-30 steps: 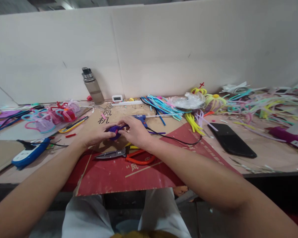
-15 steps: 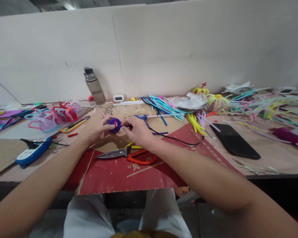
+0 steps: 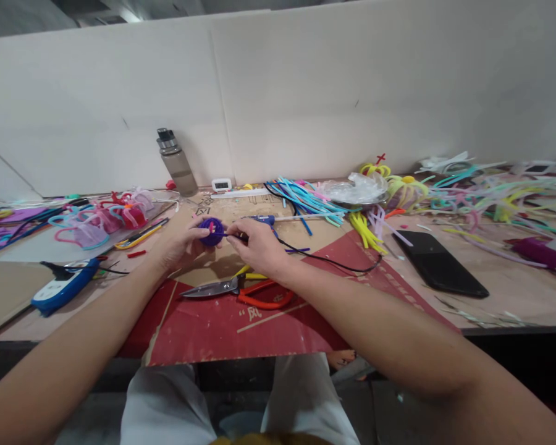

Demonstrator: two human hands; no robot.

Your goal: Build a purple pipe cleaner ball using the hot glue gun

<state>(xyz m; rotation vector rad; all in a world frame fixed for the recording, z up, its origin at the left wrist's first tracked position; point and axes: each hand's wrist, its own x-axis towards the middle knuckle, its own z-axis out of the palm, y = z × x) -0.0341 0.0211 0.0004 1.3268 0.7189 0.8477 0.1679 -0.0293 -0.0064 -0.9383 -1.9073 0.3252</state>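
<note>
My left hand [image 3: 181,245] is closed round a ball-shaped coil of purple pipe cleaner [image 3: 213,238], which has a small pink piece at its middle. From the coil a thin dark purple strand reaches to the fingertips of my right hand [image 3: 256,246], which are pinched on it. Just below both hands lies a pair of scissors [image 3: 215,288] with orange handles, blades pointing left. Behind my right hand a blue glue gun [image 3: 264,219] is partly hidden, and a black cord [image 3: 333,264] emerges to the right of that hand.
Red printed cardboard [image 3: 199,337] covers the table's front. To the left are a blue power strip [image 3: 65,287] and pipe-cleaner pieces [image 3: 86,233]. A bottle [image 3: 180,170] and small clock [image 3: 221,185] stand behind. Blue pipe cleaners [image 3: 306,201] and a black phone [image 3: 438,262] lie to the right.
The purple coil has turned a little in my left fingers, so its pink middle shows less. My right hand keeps its pinch on the strand in nearly the same place.
</note>
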